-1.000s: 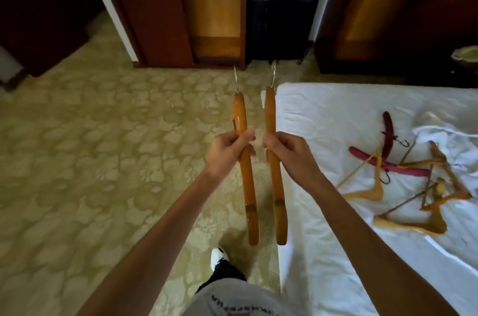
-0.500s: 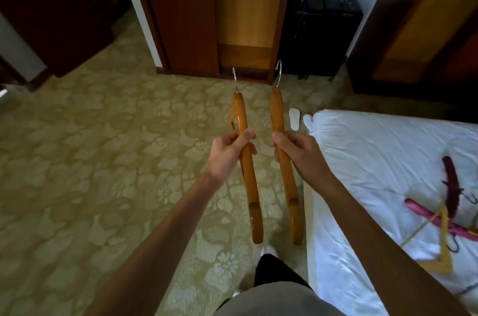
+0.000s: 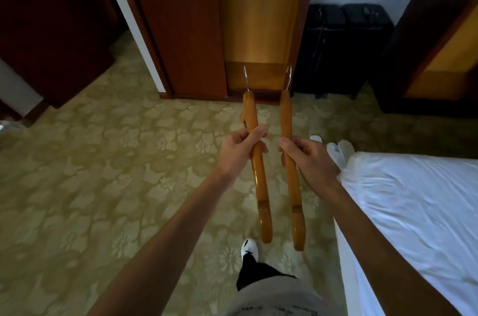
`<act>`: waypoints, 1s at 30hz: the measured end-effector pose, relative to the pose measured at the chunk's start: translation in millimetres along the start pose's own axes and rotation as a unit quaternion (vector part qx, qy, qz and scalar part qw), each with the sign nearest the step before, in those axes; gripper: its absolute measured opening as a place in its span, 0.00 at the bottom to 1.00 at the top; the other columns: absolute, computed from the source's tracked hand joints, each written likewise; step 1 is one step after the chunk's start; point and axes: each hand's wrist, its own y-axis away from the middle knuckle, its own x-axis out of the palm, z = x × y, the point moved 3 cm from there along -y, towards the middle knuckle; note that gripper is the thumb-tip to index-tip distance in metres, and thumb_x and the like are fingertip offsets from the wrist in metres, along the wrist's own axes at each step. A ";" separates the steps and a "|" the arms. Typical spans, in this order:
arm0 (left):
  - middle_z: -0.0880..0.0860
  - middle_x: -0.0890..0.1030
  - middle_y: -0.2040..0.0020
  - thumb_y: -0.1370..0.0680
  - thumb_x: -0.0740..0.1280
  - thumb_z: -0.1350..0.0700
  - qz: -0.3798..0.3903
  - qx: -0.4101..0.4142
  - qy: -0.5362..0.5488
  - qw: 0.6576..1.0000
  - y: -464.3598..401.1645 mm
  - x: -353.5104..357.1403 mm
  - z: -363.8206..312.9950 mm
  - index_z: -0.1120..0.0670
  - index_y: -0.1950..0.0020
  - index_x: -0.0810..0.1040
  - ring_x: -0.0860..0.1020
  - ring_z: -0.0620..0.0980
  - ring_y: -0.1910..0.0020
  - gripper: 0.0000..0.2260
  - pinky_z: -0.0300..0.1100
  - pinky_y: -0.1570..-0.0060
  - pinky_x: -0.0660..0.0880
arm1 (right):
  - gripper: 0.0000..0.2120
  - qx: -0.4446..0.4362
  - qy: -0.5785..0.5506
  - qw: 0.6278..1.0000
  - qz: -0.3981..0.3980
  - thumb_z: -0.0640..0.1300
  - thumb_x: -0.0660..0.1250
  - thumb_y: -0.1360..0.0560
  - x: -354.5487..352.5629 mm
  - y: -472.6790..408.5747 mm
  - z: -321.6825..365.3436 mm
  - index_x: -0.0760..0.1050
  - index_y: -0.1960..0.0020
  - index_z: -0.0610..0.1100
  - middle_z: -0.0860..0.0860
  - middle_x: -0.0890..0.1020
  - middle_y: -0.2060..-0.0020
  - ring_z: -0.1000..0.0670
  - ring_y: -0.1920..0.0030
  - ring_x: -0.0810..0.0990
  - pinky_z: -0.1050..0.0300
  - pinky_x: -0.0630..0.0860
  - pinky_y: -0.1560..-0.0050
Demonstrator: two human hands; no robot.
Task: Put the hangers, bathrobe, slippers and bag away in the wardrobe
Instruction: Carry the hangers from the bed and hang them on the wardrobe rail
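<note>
I hold two orange wooden hangers edge-on in front of me, metal hooks pointing away. My left hand (image 3: 239,148) grips the left hanger (image 3: 261,186) near its middle. My right hand (image 3: 305,156) grips the right hanger (image 3: 294,194) the same way. Ahead stands the wardrobe (image 3: 258,18), its dark red sliding door (image 3: 178,23) pushed left and a light wooden interior showing. A pair of white slippers (image 3: 336,150) lies on the floor by the bed corner, just right of my right hand.
A bed with a white sheet (image 3: 413,212) fills the right side. A black luggage rack or case (image 3: 344,46) stands right of the wardrobe opening. Another wooden door panel (image 3: 445,38) is at far right. Patterned yellow-green carpet (image 3: 103,173) covers the floor.
The view has turned left and moved closer to the wardrobe. The hangers left on the bed have gone out of sight, and the slippers have come into view. Both grips are unchanged.
</note>
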 end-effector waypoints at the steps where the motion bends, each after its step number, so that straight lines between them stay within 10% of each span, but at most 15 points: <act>1: 0.57 0.84 0.61 0.20 0.68 0.46 0.000 -0.003 -0.001 1.000 -24.4 -6.7 -7.4 0.58 0.49 0.84 0.77 0.56 0.61 0.15 0.50 0.53 0.74 | 0.17 -0.001 -0.004 1.000 0.001 0.54 0.66 0.21 3.8 -27.1 6.1 0.82 0.56 0.40 0.33 0.79 0.62 0.47 0.65 0.76 0.63 0.73 0.64; 7: 0.58 0.83 0.62 0.19 0.67 0.48 -0.013 0.007 0.017 1.000 -161.2 -47.6 -42.1 0.61 0.48 0.83 0.77 0.57 0.61 0.15 0.53 0.53 0.73 | 0.12 -0.018 -0.014 1.000 -0.002 0.57 0.68 0.23 27.4 -182.7 35.8 0.82 0.61 0.54 0.44 0.80 0.66 0.49 0.64 0.78 0.51 0.74 0.58; 16: 0.58 0.82 0.61 0.19 0.67 0.47 -0.012 0.010 0.027 1.000 -377.1 -112.8 -60.7 0.64 0.46 0.82 0.77 0.54 0.63 0.19 0.50 0.54 0.73 | 0.21 -0.050 -0.028 0.998 0.001 0.60 0.68 0.27 69.5 -412.3 50.2 0.82 0.58 0.41 0.32 0.79 0.63 0.42 0.64 0.77 0.48 0.74 0.58; 30: 0.50 0.79 0.68 0.19 0.67 0.46 0.071 0.016 0.009 0.997 -734.4 -164.7 -140.2 0.50 0.67 0.81 0.77 0.47 0.67 0.18 0.45 0.57 0.73 | 0.21 -0.062 -0.017 0.996 -0.068 0.59 0.66 0.24 81.6 -739.3 82.1 0.81 0.57 0.40 0.46 0.83 0.67 0.47 0.65 0.81 0.51 0.78 0.55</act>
